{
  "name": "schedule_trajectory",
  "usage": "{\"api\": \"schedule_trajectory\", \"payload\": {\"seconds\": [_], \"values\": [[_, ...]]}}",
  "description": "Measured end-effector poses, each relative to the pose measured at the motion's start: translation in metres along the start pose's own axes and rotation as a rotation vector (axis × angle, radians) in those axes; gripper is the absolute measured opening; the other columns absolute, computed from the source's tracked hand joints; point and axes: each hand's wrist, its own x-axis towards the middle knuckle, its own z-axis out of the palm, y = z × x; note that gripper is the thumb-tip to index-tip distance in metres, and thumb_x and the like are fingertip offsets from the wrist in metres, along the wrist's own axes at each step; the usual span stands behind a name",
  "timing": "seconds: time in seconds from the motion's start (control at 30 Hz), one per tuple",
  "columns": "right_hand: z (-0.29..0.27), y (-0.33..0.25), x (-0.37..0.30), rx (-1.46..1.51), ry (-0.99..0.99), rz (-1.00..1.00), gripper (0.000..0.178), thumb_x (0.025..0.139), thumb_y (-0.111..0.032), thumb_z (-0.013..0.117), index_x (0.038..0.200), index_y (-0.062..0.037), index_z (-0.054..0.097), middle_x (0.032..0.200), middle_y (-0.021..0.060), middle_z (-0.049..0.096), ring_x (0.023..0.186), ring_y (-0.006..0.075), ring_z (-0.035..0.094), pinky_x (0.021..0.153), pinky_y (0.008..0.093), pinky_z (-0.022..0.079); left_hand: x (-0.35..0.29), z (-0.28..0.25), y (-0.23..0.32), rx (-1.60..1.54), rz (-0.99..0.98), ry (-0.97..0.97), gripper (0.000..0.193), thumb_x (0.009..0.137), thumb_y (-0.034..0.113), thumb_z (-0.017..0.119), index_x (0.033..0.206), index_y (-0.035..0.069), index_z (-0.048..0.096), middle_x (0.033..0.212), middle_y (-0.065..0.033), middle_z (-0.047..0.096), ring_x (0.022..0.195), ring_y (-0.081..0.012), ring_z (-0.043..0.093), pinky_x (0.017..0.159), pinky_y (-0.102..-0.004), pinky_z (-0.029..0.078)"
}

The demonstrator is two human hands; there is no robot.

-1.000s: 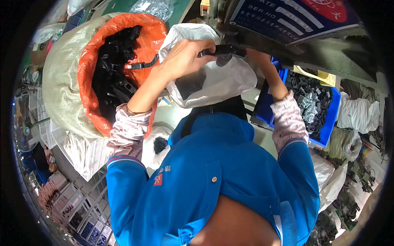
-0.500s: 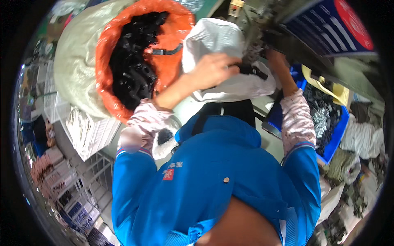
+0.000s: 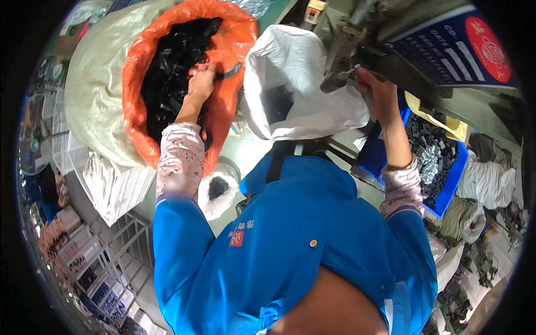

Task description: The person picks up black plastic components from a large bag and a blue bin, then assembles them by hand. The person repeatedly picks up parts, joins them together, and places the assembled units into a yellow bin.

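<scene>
My left hand (image 3: 202, 84) reaches into an orange-lined sack (image 3: 134, 95), its fingers bent together among shiny black plastic pieces (image 3: 164, 84). Beside those fingers a dark strap end (image 3: 230, 71) lies against the orange lining. What the fingertips grip is hidden in the pile. On the other side, my right hand (image 3: 377, 94) is raised at a metal machine head (image 3: 338, 78), fingers curled close to its tip. Anything small between them is too hidden to name. A white sack (image 3: 290, 56) gapes between my hands, with dark contents (image 3: 277, 103) inside.
To the right stands a blue bin (image 3: 453, 187) of small dark parts, below a blue sign board (image 3: 446, 53). A small white bag (image 3: 218, 207) sits near my left forearm. Stacked white sheets (image 3: 114, 187) and a metal rack (image 3: 120, 251) are at left.
My left hand has moved left from over the white sack, where a black piece was near it, into the orange-lined sack. My right hand stays by the machine.
</scene>
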Motion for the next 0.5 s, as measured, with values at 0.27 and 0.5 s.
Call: {"api": "schedule_trajectory", "payload": {"seconds": [0.27,0.5], "values": [[0.046,-0.041,-0.035,0.094,-0.016,-0.090,0.013,0.087,-0.009,0.070,0.098,-0.0009,0.069,0.084,0.0053,0.067,0.072,0.0140,0.058,0.067,0.0287,0.047,-0.017,-0.041,0.030,-0.603,0.200,0.393,0.032,0.083,-0.008,0.052,0.111,0.003,0.065,0.128,-0.0155,0.057,0.107,-0.0272,0.062,0.088,-0.0331,0.051],[0.049,-0.010,-0.015,0.458,-0.082,0.088,0.007,0.081,-0.007,0.073,0.082,-0.0029,0.067,0.072,0.0058,0.063,0.060,0.0133,0.056,0.055,0.0300,0.044,-0.069,-0.063,0.093,-1.112,0.091,0.308,0.043,0.091,-0.001,0.063,0.131,-0.001,0.045,0.139,-0.0139,0.047,0.103,-0.0186,0.061,0.086,-0.0312,0.054]]}}
